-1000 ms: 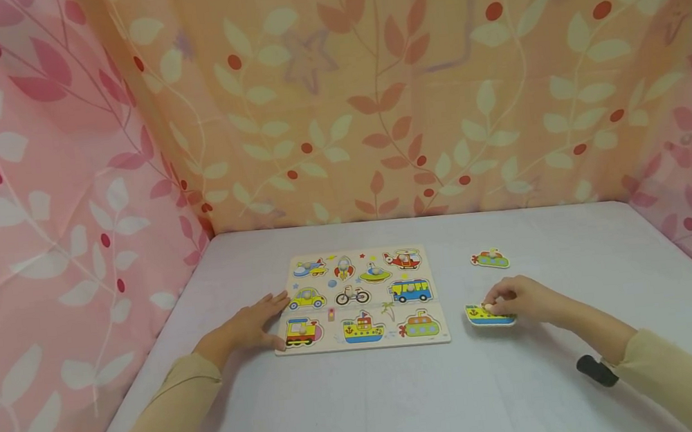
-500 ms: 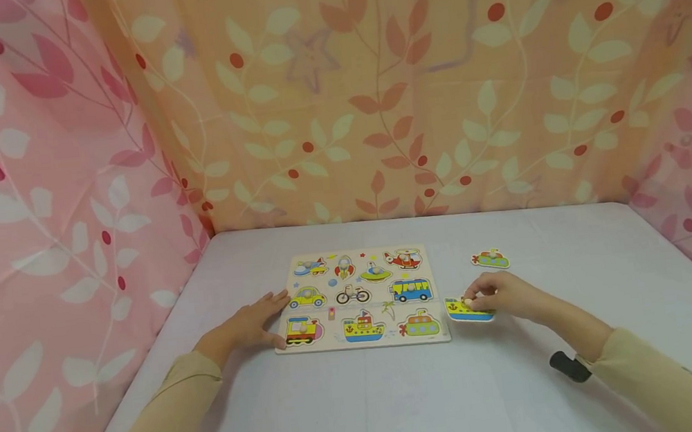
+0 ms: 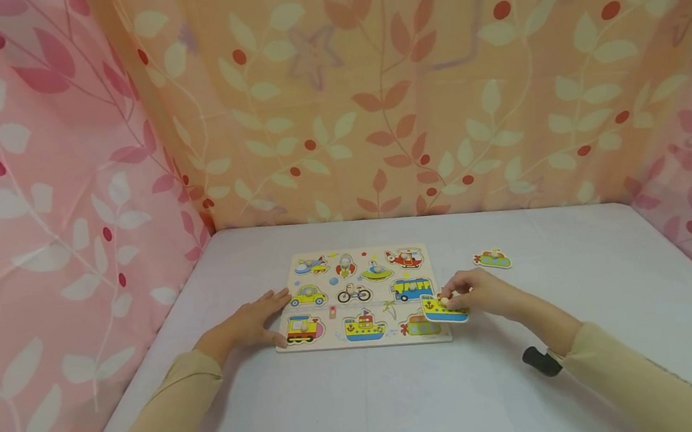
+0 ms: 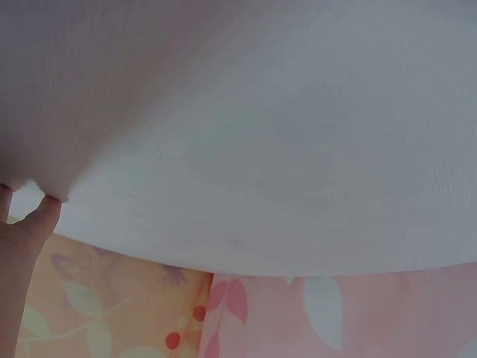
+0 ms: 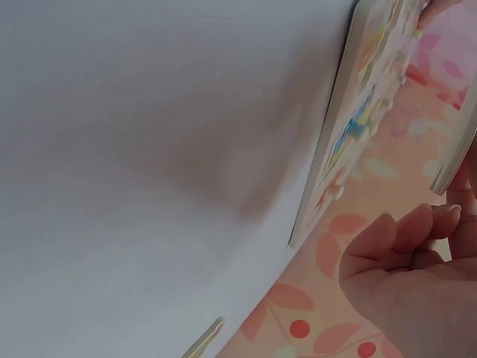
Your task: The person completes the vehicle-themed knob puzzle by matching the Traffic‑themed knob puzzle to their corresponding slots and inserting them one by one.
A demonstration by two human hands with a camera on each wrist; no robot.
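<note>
In the head view my right hand (image 3: 485,293) pinches the knob of a boat puzzle piece (image 3: 439,311), yellow and blue with an anchor. The piece is slightly tilted and overlaps the right edge of a wooden peg puzzle board (image 3: 393,333), partly covering the board's submarine picture. Seen edge-on in the right wrist view, the boat piece (image 5: 455,160) is raised above the tabletop. My left hand (image 3: 250,326) rests with extended fingers at the board's left edge. Little of the left hand (image 4: 30,231) shows in the left wrist view.
A green submarine puzzle piece (image 3: 493,259) lies on the white tabletop (image 3: 364,402), right of the board. Knobbed vehicle pieces, among them a train (image 3: 303,330) and a bus (image 3: 412,290), sit in the board. Patterned curtains (image 3: 323,107) enclose the table's back and sides.
My right hand has carried the boat piece leftward from the tabletop to over the board's right edge. My left hand has stayed at the board's left edge.
</note>
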